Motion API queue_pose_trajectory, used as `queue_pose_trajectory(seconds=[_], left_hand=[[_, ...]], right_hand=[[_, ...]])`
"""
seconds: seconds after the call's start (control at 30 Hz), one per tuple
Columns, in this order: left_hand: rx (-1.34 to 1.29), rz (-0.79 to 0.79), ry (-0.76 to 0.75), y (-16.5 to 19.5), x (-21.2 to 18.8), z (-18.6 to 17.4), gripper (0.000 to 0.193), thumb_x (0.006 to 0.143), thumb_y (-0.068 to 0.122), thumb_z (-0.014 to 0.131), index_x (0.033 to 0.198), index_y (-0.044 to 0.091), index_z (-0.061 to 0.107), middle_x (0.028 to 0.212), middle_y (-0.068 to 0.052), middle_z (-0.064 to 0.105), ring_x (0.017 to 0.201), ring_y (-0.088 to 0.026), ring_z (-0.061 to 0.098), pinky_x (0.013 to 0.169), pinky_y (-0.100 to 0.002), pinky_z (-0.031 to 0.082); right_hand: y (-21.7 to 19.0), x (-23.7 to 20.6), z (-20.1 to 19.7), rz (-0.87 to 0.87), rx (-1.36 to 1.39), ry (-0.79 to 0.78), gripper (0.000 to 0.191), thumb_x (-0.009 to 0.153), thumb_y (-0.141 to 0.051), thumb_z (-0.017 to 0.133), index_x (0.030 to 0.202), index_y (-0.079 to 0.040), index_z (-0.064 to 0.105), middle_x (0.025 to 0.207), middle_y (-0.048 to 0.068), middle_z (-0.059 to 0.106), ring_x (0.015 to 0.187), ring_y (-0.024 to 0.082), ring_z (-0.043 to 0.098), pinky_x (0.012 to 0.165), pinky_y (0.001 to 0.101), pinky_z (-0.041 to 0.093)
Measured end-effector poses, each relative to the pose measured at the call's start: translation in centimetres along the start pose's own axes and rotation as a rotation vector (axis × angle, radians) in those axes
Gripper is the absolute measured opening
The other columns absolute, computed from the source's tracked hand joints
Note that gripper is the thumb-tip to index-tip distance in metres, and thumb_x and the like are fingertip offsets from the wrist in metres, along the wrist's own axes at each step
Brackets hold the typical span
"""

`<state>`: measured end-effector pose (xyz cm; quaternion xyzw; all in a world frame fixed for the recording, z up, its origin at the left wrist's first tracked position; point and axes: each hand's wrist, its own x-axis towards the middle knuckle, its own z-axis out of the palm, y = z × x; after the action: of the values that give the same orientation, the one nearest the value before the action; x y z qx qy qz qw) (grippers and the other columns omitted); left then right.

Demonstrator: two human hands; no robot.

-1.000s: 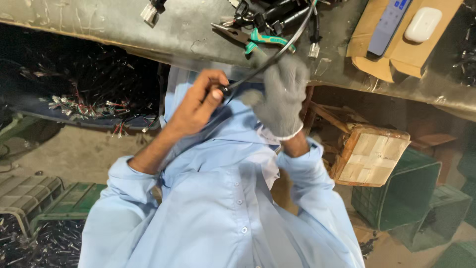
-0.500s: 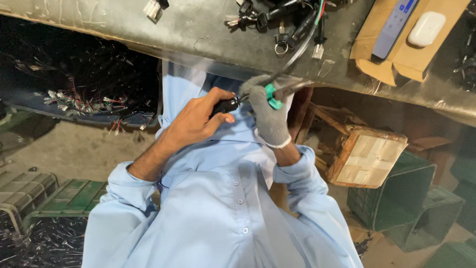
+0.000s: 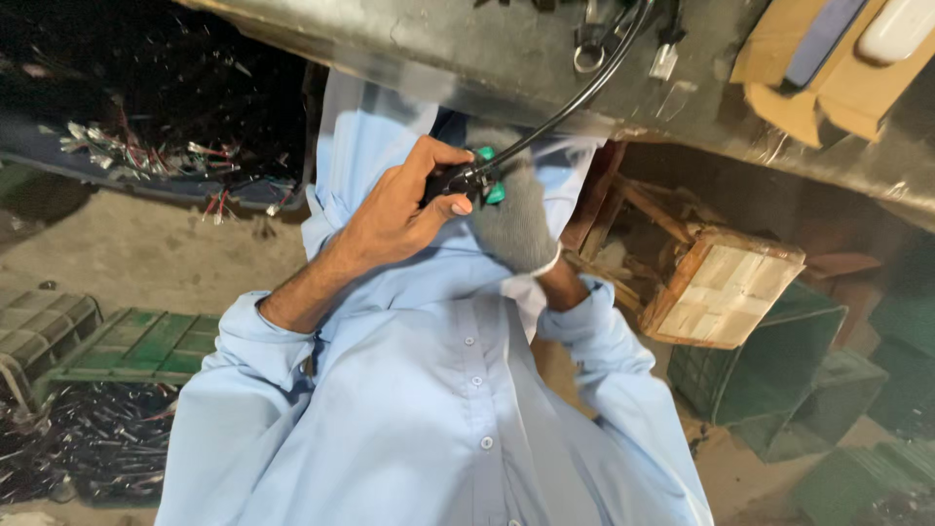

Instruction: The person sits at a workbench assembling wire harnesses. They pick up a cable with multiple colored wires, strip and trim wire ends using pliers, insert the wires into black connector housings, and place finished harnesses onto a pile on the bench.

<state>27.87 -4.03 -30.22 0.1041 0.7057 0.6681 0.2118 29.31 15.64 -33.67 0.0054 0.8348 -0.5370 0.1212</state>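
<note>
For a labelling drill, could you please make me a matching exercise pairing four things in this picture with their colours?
Things:
1. cable
2. glove
3. shirt
4. crate

Colours:
a. light blue
b. green
c. black
d. grey

Pairs: 1-c, 2-d, 3-a, 4-b.

The left hand is bare and its grip is closed on the dark end of the cable; the right hand wears the glove, just behind it.
</note>
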Motion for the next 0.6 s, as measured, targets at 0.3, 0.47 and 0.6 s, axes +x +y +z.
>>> queue_pose_trajectory(seconds=[0.3, 0.47, 0.6], left_hand=[[-0.038, -0.030, -0.037, -0.7, -0.7, 0.2, 0.045, 0.106, 0.035, 0.065, 0.132, 0.000, 0.052, 0.086, -0.005, 0.059, 0.075, -0.013, 0.053, 0.069, -0.029, 0.044], [-0.148, 0.010, 0.080, -1.7, -0.8, 1.0, 0.048, 0.110, 0.036, 0.066, 0.136, -0.001, 0.049, 0.101, -0.008, 0.060, 0.086, -0.014, 0.053, 0.078, -0.029, 0.047], [0.084, 0.084, 0.200, -2.2, -0.6, 1.5, 0.045, 0.112, 0.033, 0.064, 0.137, 0.000, 0.046, 0.104, -0.007, 0.070, 0.093, -0.017, 0.072, 0.081, -0.029, 0.057]], right_hand=[[1.5, 4.1, -4.2, -0.416, -0.317, -0.245, 0.036, 0.069, -0.007, 0.074, 0.100, -0.004, 0.058, 0.088, 0.016, 0.060, 0.083, 0.040, 0.060, 0.072, 0.0477, 0.047], [-0.8, 2.6, -3.7, -0.269, -0.248, -0.193, 0.030, 0.083, -0.010, 0.074, 0.110, -0.004, 0.061, 0.100, 0.017, 0.066, 0.093, 0.037, 0.067, 0.079, 0.0436, 0.053], [-3.6, 0.6, -3.7, 0.124, -0.225, -0.240, 0.038, 0.090, -0.023, 0.075, 0.118, -0.005, 0.057, 0.100, 0.019, 0.070, 0.094, 0.040, 0.070, 0.077, 0.0458, 0.054]])
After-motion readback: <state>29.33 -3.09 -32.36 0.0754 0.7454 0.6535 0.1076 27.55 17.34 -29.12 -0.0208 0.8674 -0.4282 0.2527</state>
